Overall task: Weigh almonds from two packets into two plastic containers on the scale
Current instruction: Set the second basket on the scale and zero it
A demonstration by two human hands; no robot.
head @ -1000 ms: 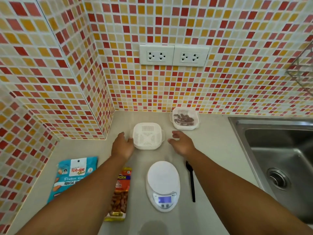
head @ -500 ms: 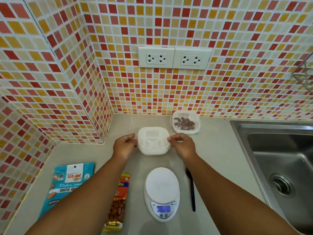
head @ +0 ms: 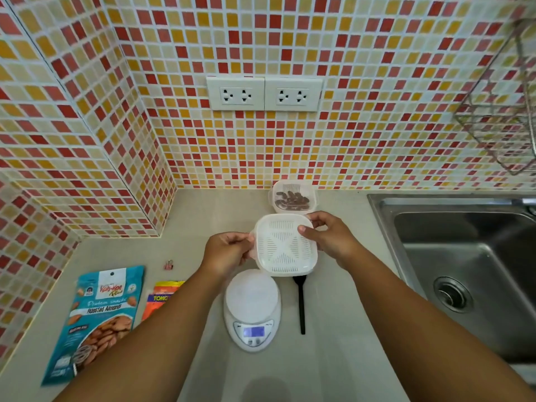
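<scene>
I hold a white square plastic container (head: 282, 248) with a slotted bottom, lifted off the counter and tilted toward me, above the far end of the white scale (head: 251, 307). My left hand (head: 227, 252) grips its left rim; my right hand (head: 326, 237) grips its right rim with the thumb on top. A second container (head: 293, 197) holding almonds stands behind it near the wall. A blue almond packet (head: 97, 317) lies at the left, and an orange packet (head: 161, 297) lies partly under my left forearm.
A black spoon (head: 301, 306) lies right of the scale. A steel sink (head: 464, 265) fills the right side. A small pink clip (head: 168, 264) lies on the counter. A wire rack (head: 504, 111) hangs on the tiled wall at upper right.
Both hands closed on the empty container's sides, then lifted it off the counter and drew it toward me, over the scale's far edge.
</scene>
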